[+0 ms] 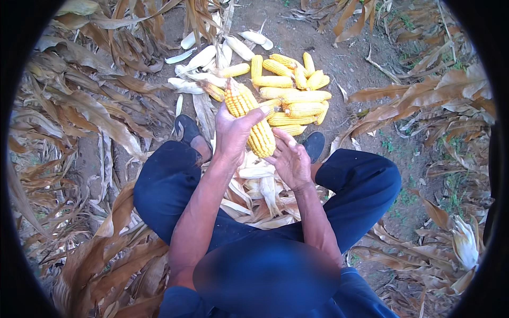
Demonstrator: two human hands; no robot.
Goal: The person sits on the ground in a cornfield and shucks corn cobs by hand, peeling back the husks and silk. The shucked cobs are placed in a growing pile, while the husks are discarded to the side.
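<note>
My left hand (pixel 232 133) grips a husked ear of yellow corn (pixel 241 99), its thumb laid across the kernels. The ear slants, with its reddish narrow tip pointing up and left. Beside its broad lower end is my right hand (pixel 293 161), palm turned up and fingers apart; whether a fingertip touches the ear I cannot tell. Beyond my hands, a pile of bare yellow corn ears (pixel 306 96) lies on the soil. Left of that pile lie several ears in pale husks (pixel 203 57). Loose dry husks (pixel 258 190) are heaped between my bent legs.
Dry corn stalks and leaves (pixel 91 107) cover the ground on the left. More brown leaves (pixel 413 99) spread over the right side. An ear partly wrapped in husk (pixel 464 244) stands out at the lower right. My shoes (pixel 314 145) flank the pile's near side.
</note>
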